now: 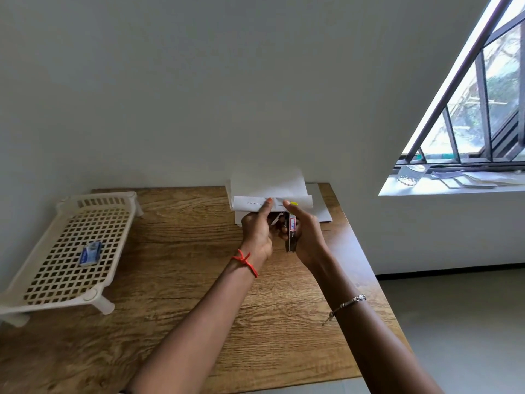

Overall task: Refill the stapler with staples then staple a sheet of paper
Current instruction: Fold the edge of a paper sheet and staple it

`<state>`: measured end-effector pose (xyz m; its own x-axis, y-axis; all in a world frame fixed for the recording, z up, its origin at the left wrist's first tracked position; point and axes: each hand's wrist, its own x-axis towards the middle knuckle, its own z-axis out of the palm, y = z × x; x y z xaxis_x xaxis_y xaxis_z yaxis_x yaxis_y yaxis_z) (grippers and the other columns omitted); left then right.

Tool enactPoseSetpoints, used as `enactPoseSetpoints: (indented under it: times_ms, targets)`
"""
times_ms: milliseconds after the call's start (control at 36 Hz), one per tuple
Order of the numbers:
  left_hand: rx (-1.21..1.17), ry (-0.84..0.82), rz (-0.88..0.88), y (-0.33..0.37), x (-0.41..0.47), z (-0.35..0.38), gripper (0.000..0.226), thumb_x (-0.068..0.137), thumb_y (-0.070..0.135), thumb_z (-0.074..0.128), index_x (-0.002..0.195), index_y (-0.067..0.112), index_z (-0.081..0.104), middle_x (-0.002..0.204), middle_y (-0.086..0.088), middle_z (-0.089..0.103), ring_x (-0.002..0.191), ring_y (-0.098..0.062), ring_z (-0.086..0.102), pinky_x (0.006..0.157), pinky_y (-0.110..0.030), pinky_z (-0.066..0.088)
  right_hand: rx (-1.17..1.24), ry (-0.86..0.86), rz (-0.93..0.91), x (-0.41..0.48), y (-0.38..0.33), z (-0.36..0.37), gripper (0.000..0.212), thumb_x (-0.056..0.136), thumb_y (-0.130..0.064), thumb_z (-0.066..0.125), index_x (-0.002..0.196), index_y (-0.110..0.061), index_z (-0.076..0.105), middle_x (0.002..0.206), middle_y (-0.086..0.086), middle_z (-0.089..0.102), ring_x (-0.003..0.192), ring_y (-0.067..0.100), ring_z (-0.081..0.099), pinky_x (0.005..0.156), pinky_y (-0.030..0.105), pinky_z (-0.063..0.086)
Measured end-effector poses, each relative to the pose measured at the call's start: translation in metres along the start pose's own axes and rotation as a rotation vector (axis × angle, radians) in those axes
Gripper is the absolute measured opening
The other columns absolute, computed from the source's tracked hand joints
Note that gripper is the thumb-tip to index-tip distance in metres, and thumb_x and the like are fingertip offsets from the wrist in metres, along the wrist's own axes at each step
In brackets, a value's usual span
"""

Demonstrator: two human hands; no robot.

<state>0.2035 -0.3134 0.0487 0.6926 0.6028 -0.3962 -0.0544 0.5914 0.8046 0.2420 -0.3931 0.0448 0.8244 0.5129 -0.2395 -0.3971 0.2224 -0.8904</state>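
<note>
At the far side of the wooden table (176,280), my left hand (257,231) pinches the folded near edge of a white sheet of paper (270,186), thumb on top. My right hand (305,237) grips a dark stapler (292,234) with a red and white label, its nose at the paper's edge beside a small yellow tab. A few staples show in a row along the fold, left of my thumb. More white sheets (322,211) lie under the raised one. A small blue staple box (90,253) rests on the white rack at the left.
A white plastic lattice rack (71,245) on short legs stands at the table's left side. The wall rises right behind the paper. A window sill (454,183) with papers and a glass lies to the right, beyond the table's right edge.
</note>
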Motion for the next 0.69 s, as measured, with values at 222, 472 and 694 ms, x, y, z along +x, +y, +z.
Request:
enactPoseSetpoints:
  times_ms: [222,472,694]
  targets:
    - [-0.103,0.0,-0.009,0.004,0.006,-0.005,0.006,0.085,0.004,0.061,0.082,0.008,0.058,0.084,-0.007,0.062,0.077,-0.018,0.062,0.07,-0.03,0.056,0.06,0.071,0.019,0.001,0.003,-0.013,0.021,0.078,-0.019,0.07,0.072,-0.014,0.05,0.055,0.001,0.045,0.037,0.009,0.034,0.038,0.018,0.027]
    - [-0.116,0.008,-0.02,0.004,0.001,-0.01,0.015,0.077,-0.005,0.067,0.083,0.005,0.057,0.085,-0.011,0.064,0.07,-0.023,0.067,0.058,-0.027,0.059,0.091,0.162,-0.035,0.005,0.006,-0.019,0.018,0.08,-0.018,0.069,0.076,-0.006,0.055,0.068,0.007,0.057,0.033,0.008,0.039,0.035,0.017,0.03]
    - [-0.128,0.001,-0.047,0.002,0.005,-0.025,0.017,0.076,-0.005,0.068,0.082,0.009,0.058,0.084,-0.008,0.065,0.063,-0.017,0.068,0.06,-0.027,0.059,0.058,0.167,-0.023,0.007,0.014,-0.018,0.02,0.078,-0.02,0.071,0.076,-0.006,0.057,0.063,0.006,0.056,0.035,0.009,0.042,0.036,0.017,0.031]
